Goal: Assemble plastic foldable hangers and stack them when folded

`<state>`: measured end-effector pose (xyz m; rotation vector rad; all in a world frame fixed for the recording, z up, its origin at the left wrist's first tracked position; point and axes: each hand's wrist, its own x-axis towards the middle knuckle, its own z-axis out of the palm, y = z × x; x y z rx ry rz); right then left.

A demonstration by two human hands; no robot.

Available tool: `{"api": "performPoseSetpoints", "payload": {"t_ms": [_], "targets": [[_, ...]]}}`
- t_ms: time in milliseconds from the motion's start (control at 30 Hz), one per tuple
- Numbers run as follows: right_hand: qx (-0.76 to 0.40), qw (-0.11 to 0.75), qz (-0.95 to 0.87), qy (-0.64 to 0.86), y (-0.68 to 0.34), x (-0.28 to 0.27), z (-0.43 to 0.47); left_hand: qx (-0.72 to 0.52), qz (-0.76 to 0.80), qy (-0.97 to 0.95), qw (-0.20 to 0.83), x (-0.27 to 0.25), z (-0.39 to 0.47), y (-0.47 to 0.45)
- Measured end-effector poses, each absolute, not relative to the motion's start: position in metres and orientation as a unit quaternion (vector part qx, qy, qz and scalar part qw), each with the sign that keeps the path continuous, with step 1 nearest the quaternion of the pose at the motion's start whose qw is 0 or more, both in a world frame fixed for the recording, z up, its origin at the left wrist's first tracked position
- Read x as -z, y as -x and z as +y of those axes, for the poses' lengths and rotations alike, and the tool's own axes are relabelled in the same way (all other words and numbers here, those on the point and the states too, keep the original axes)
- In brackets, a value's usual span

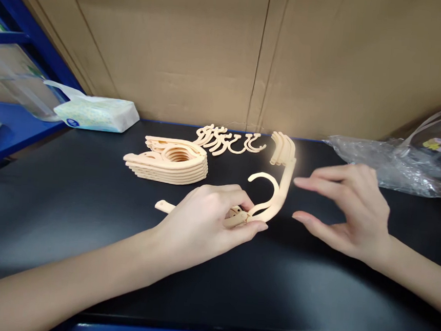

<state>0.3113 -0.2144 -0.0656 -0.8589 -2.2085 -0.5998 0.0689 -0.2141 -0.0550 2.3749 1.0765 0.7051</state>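
My left hand (208, 221) is closed around the middle of a beige plastic folding hanger (280, 196), thumb and fingers pinching near its joint. The hanger's hook curls up beside one arm, which points away from me; another end sticks out left of the hand. My right hand (350, 210) is to the right of the hanger, thumb and fingers apart with nothing between them. A stack of folded beige hangers (166, 168) lies behind my left hand. Loose hooks (222, 140) are scattered farther back, and several nested hanger arms (283, 148) rest just beyond the held hanger.
A tissue pack (99, 113) sits at the back left beside a blue shelf frame (33, 51). Clear plastic bags (383, 161) lie at the back right. Brown cardboard (176, 48) stands behind the black tabletop (201, 292), which has a blue front edge.
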Motion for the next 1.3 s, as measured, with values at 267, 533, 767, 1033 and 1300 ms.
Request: {"api": "performPoseSetpoints", "payload": {"t_ms": [267,533,767,1033,1300], "targets": [[0.16,0.241,-0.915,0.283,-0.303,0.071,-0.219,-0.239,0.349,-0.891,0.166,0.059,-0.213,-0.066],[0.074,0.268,-0.892,0.356,-0.308,0.068,-0.213,-0.205,0.27,-0.94,0.033,0.058,-0.203,-0.059],[0.008,0.265,-0.866,0.425,-0.319,0.068,-0.198,-0.184,0.22,-0.958,-0.01,0.059,-0.192,-0.055],[-0.087,0.169,-0.887,0.421,-0.324,0.07,-0.193,-0.201,0.227,-0.953,0.024,0.067,-0.191,-0.063],[-0.059,0.183,-0.852,0.488,-0.329,0.074,-0.185,-0.198,0.277,-0.938,0.069,0.072,-0.185,-0.061]]}}
